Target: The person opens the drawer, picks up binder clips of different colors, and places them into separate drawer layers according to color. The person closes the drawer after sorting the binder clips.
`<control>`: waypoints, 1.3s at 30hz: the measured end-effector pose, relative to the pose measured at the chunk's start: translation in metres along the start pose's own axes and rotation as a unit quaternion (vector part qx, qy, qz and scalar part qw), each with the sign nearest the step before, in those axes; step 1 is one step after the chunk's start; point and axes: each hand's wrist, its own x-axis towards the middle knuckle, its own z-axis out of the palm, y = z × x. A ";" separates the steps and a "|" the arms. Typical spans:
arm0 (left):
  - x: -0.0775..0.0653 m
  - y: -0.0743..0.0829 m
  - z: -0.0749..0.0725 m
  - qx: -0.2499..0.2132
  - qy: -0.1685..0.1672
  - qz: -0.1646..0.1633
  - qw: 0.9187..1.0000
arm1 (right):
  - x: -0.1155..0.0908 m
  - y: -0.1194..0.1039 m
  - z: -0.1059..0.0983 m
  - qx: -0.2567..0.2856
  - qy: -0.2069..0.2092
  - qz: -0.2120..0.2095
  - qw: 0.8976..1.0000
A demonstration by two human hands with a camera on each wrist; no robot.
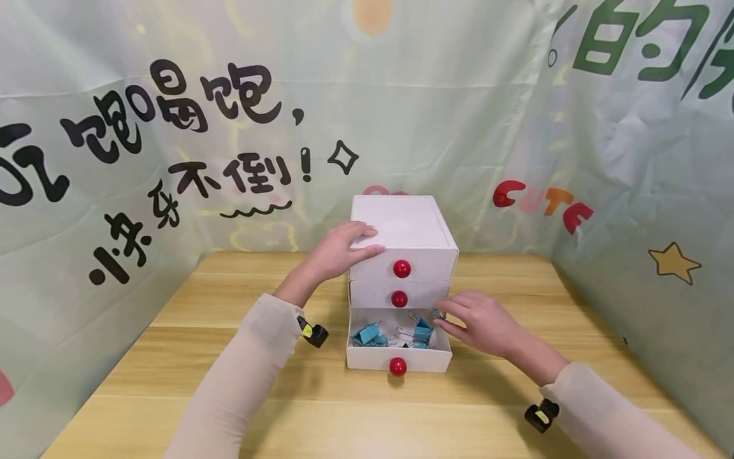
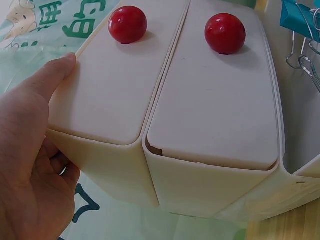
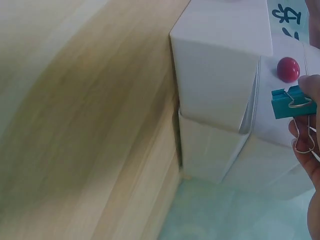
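My left hand (image 1: 338, 250) rests on the top left front corner of a white three-drawer box (image 1: 395, 220). In the left wrist view the thumb (image 2: 57, 72) lies along the top edge of the upper drawer's front. Beside the right end of the pulled-out bottom drawer (image 1: 427, 361), my right hand (image 1: 484, 322) pinches a teal binder clip (image 3: 292, 102) with wire handles between thumb and fingers. Several more teal binder clips (image 1: 423, 330) lie inside that drawer, some to its left and some to its right.
Round red knobs (image 1: 402, 269) stick out from the drawer fronts; the upper two drawers are closed. The box stands on a wooden table (image 1: 229, 357). Printed cloth (image 1: 436, 127) hangs behind and at both sides. A black band camera (image 1: 541, 415) sits at the right wrist.
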 end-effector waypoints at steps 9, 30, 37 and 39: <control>-0.001 0.000 -0.001 0.002 -0.002 0.005 1.000 | 0.020 -0.008 0.013 0.013 -0.006 -0.050 0.999; -0.002 -0.001 0.003 -0.008 0.005 0.001 1.000 | 0.044 -0.029 0.046 -0.030 -0.030 -0.095 0.995; -0.001 -0.003 0.002 -0.010 0.011 0.005 1.000 | 0.042 -0.029 0.047 0.000 -0.053 -0.059 0.997; -0.001 -0.003 0.003 -0.007 0.009 0.006 1.000 | 0.040 -0.028 0.048 0.011 -0.058 -0.053 0.997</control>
